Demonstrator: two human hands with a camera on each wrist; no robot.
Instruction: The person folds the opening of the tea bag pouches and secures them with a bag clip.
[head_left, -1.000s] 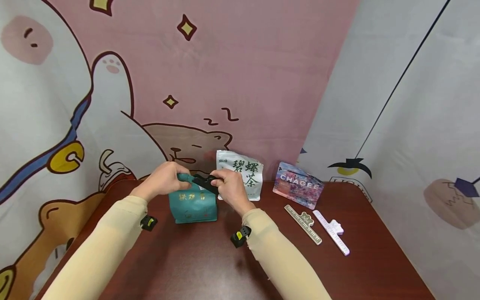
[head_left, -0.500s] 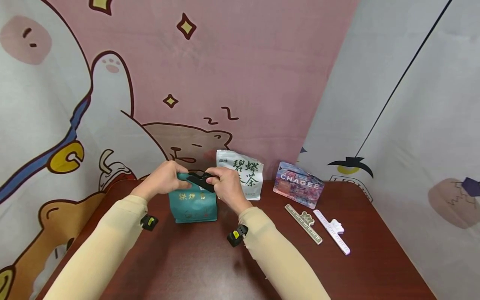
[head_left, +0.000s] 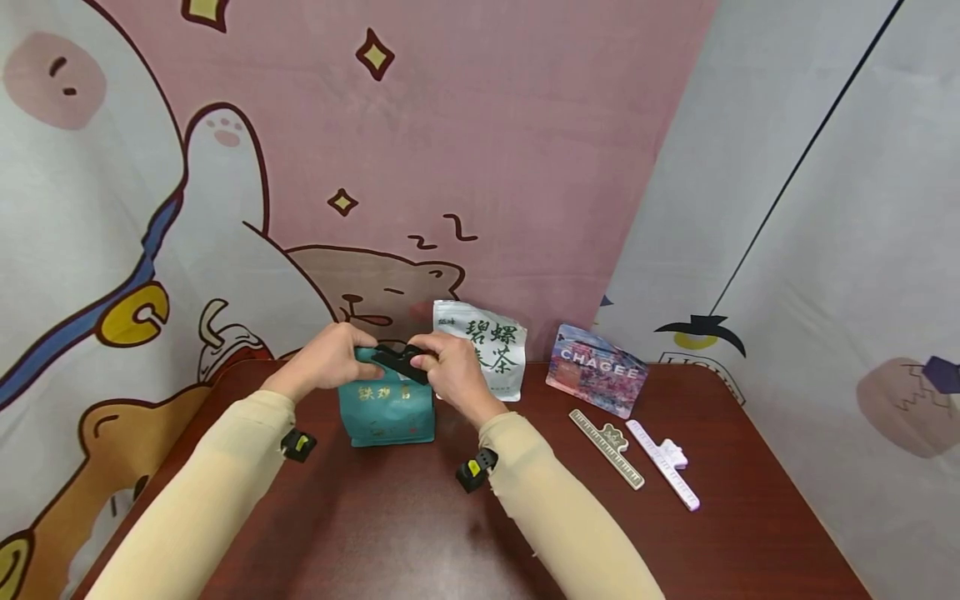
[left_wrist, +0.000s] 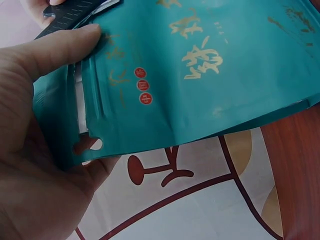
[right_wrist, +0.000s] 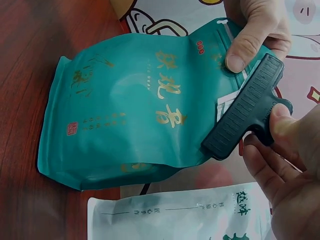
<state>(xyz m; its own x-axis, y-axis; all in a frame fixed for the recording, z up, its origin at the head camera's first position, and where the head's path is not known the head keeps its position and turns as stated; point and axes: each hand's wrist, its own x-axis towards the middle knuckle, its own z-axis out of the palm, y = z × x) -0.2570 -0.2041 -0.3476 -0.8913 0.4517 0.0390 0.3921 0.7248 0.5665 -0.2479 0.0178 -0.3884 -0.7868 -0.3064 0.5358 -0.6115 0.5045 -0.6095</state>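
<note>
A teal tea bag [head_left: 386,414] with gold characters stands upright on the table. My left hand [head_left: 330,357] pinches its top edge near the left corner, thumb on the front face in the left wrist view. Between thumb and fingers, my right hand [head_left: 456,371] holds the handle of a black bag clip [right_wrist: 245,107]. The clip's long bar lies slantwise across the right part of the bag's top, close to my left thumb. A small white label [right_wrist: 227,104] shows beside the bar. How far the bar reaches behind the bag is hidden.
Behind my right hand stands a white tea bag [head_left: 506,358]. A colourful CHAGEE pouch [head_left: 597,371] is farther right. In front of that pouch, a beige bag clip [head_left: 606,448] and a white bag clip [head_left: 663,464] lie on the brown table [head_left: 420,525]. Patterned cloth hangs behind.
My right hand has shifted a little left with the black bag clip, bringing its bar farther over the teal bag's top. The left hand keeps its pinch, almost unmoved.
</note>
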